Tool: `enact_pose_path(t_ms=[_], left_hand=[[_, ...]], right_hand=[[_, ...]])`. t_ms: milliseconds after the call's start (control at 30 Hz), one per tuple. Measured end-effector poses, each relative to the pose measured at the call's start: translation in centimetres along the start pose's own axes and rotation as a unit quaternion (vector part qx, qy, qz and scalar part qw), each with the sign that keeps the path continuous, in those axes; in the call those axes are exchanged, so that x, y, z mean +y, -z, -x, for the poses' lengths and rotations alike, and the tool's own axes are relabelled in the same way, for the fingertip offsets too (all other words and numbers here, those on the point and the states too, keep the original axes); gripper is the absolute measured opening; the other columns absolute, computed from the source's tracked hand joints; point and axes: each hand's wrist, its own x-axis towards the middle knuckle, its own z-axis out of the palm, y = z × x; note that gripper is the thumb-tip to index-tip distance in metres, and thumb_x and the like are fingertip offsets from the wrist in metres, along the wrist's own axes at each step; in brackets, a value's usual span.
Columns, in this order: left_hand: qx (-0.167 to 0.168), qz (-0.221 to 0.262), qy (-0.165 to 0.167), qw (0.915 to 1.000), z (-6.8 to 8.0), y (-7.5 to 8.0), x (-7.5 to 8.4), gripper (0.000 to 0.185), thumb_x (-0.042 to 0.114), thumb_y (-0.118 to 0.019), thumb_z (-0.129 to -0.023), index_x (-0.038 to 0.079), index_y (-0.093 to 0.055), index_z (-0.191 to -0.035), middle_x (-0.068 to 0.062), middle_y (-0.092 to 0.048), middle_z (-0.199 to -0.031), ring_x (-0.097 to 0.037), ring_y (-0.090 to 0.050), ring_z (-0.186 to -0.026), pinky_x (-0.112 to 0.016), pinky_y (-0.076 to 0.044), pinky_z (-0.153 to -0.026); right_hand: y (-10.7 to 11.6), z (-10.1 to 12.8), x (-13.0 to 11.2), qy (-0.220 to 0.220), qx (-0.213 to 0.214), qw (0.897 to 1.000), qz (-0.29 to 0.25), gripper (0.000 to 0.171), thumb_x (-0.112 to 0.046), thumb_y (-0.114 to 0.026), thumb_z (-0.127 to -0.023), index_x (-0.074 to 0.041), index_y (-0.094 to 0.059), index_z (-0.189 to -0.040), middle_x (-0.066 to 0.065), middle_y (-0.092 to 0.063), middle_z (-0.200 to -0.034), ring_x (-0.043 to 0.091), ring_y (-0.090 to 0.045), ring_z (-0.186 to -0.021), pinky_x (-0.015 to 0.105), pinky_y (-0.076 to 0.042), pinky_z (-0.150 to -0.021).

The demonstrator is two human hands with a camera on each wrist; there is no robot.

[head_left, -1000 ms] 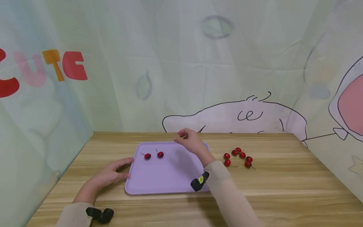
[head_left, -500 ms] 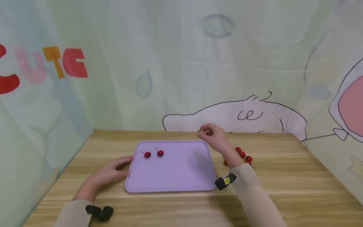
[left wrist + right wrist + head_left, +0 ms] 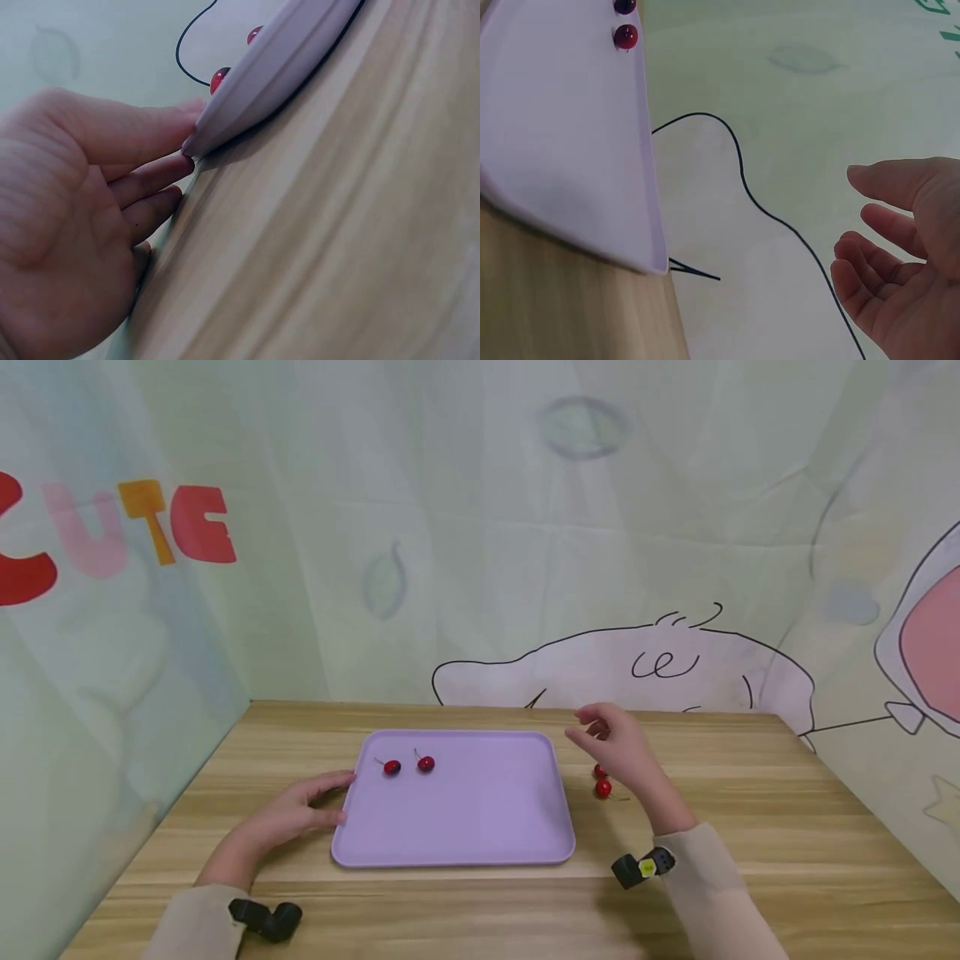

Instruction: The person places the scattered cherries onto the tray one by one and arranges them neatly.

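Lilac tray [image 3: 465, 827] (smooth, rounded) under left hand [image 3: 300, 810].

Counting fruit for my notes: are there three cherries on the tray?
No, only two cherries lie on the tray; the others are on the table.

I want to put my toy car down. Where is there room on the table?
The purple tray is bare except for two cherries in its far left corner. The wooden table is bare right of the right hand. It is crowded between tray and that hand, where more cherries lie.
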Motion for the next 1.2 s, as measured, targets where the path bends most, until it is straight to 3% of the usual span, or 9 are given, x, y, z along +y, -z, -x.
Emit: enact_pose_path(t_ms=[400, 900, 1033, 1200], left_hand=[[0.003, -0.004, -0.001, 1.0, 0.0, 0.0, 0.2, 0.07, 0.024, -0.073, -0.084, -0.001, -0.043, -0.143, -0.028, -0.032, -0.15, -0.05, -0.021, -0.139, -0.068, -0.02, -0.108], [0.002, -0.001, -0.005, 1.0, 0.0, 0.0, 0.1, 0.07, 0.023, -0.073, -0.084, -0.002, -0.043, -0.142, -0.029, -0.031, -0.15, -0.051, -0.02, -0.139, -0.069, -0.02, -0.108], [-0.002, -0.001, -0.001, 1.0, 0.0, 0.0, 0.2, 0.07, 0.023, -0.072, -0.085, -0.001, -0.042, -0.143, -0.029, -0.03, -0.151, -0.052, -0.02, -0.139, -0.069, -0.02, -0.107], [-0.003, -0.002, 0.0, 1.0, 0.0, 0.0, 0.1, 0.07, 0.022, -0.071, -0.085, -0.001, -0.041, -0.144, -0.029, -0.03, -0.151, -0.051, -0.02, -0.139, -0.069, -0.021, -0.107]], right_hand=[[0.4, 1.0, 2.6, -0.043, 0.007, 0.999, 0.006, 0.035, -0.023, -0.068, -0.09, 0.0, -0.062, -0.115, 0.015, -0.064, -0.106, 0.024, -0.06, -0.091, 0.031, -0.05, -0.074], [0.1, 1.0, 4.4, -0.094, -0.027, 0.995, 0.023, 0.035, -0.021, -0.068, -0.09, 0.002, -0.062, -0.115, 0.016, -0.064, -0.107, 0.026, -0.06, -0.095, 0.034, -0.053, -0.074], [0.1, 1.1, 4.6, -0.097, -0.032, 0.994, 0.033, 0.033, -0.02, -0.068, -0.089, 0.003, -0.063, -0.112, 0.016, -0.065, -0.105, 0.027, -0.059, -0.095, 0.037, -0.052, -0.079], [0.0, 1.3, 4.9, -0.099, -0.049, 0.993, 0.033, 0.029, -0.017, -0.069, -0.088, 0.003, -0.064, -0.108, 0.014, -0.066, -0.1, 0.024, -0.059, -0.091, 0.034, -0.051, -0.075]])
